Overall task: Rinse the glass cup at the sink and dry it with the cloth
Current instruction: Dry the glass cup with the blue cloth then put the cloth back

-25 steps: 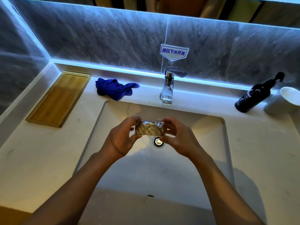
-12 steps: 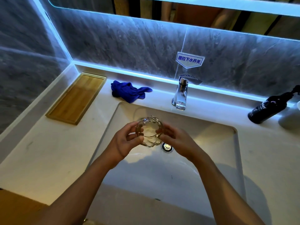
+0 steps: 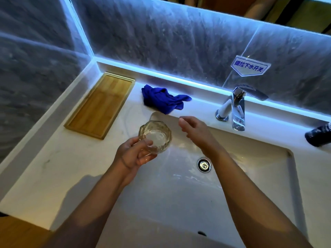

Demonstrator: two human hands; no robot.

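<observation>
My left hand (image 3: 133,154) grips the faceted glass cup (image 3: 157,136) from below, mouth tilted up toward me, over the left end of the white sink (image 3: 179,203). My right hand (image 3: 195,130) is off the cup, fingers apart, hovering just right of it and stretched toward the back ledge. The crumpled blue cloth (image 3: 163,99) lies on the counter behind the sink's left corner, a short way beyond my right fingertips. No water runs from the chrome tap (image 3: 237,111).
A wooden tray (image 3: 102,104) sits on the counter at the left by the wall. A dark bottle (image 3: 318,134) lies at the right edge. The drain (image 3: 204,165) is in the basin's middle. A sign (image 3: 249,66) hangs on the marble backsplash above the tap.
My right hand has let go of the cup and moved up toward the cloth. The left hand alone now holds the cup, turned mouth up and shifted left. The view has swung left.
</observation>
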